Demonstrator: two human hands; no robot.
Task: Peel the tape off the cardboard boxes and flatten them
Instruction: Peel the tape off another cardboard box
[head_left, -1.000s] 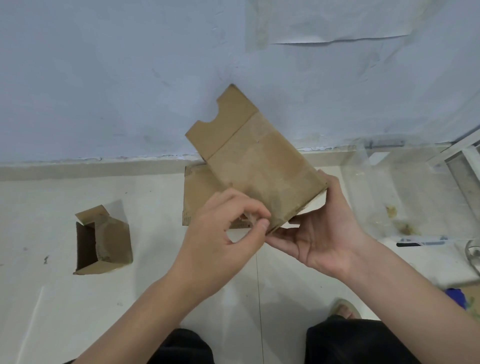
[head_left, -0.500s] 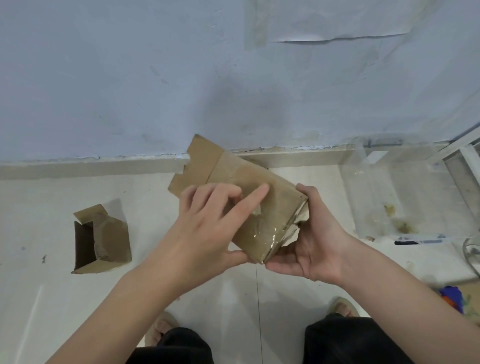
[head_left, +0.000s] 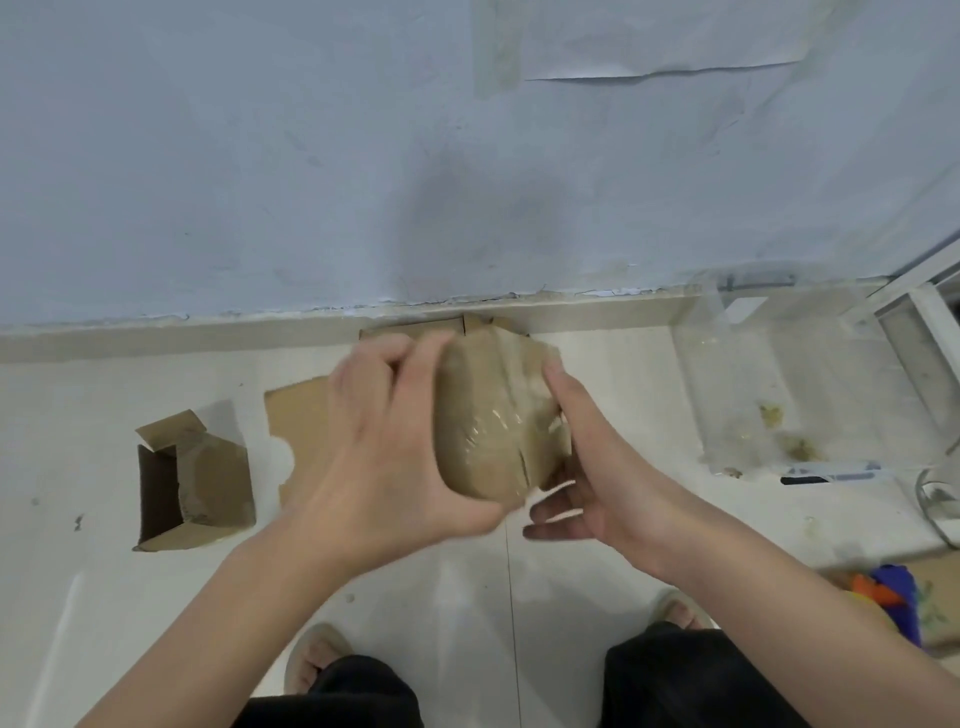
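A small brown cardboard box (head_left: 493, 421) with shiny clear tape across its face is held between both hands above the floor, blurred by motion. My left hand (head_left: 384, 447) grips its left side, fingers curled over the top edge and thumb under the bottom. My right hand (head_left: 587, 467) lies against the right side with straight fingers, the thumb along the box's right edge. A flattened piece of cardboard (head_left: 296, 421) lies on the floor behind my left hand. A second small box (head_left: 192, 478) lies on its side at the left, one end open.
The blue wall and its skirting run across the back. Peeled clear tape and a clear plastic sheet (head_left: 743, 395) lie on the floor at the right, beside a black pen-like item (head_left: 810, 477). Coloured objects (head_left: 888, 592) sit at the lower right. My feet in slippers show at the bottom.
The box has turned from flat and tilted up to end-on and lower between my hands. My left hand went from pinching its lower edge to gripping its side; the right hand straightened.
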